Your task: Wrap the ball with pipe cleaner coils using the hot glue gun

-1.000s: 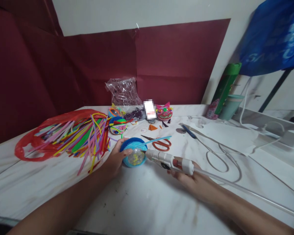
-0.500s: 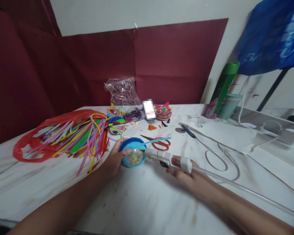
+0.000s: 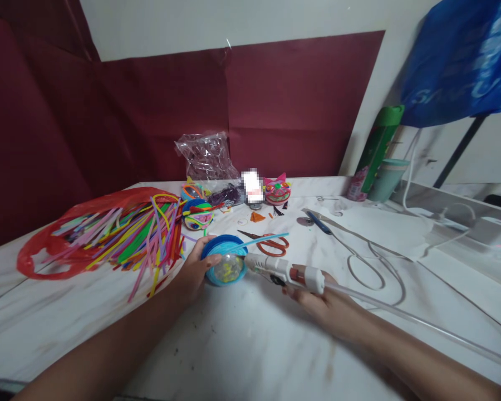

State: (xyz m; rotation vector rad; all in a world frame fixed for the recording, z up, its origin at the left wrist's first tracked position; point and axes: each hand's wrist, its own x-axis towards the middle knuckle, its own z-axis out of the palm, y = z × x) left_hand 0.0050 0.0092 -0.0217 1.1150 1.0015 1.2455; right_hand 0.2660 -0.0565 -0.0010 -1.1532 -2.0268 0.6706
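My left hand (image 3: 195,270) is closed round a blue ball (image 3: 225,260) wrapped in blue strip, with a clear glittery window facing me. A loose blue strip end (image 3: 264,240) sticks out from the ball to the right. My right hand (image 3: 321,299) grips a white glue gun (image 3: 284,272). Its nozzle touches the ball's right side. A clear glue stick (image 3: 401,314) trails from the gun's back toward the lower right.
A red bag with several coloured strips (image 3: 112,234) lies at left. Orange-handled scissors (image 3: 269,243), finished decorated balls (image 3: 197,214), a pink one (image 3: 277,190) and a clear plastic bag (image 3: 206,156) lie behind. White cable (image 3: 367,267), green box (image 3: 378,146) and cup (image 3: 386,179) are at right.
Both hands, the ball and the glue gun keep their hold. The view has drifted slightly, so everything sits a little to the left.
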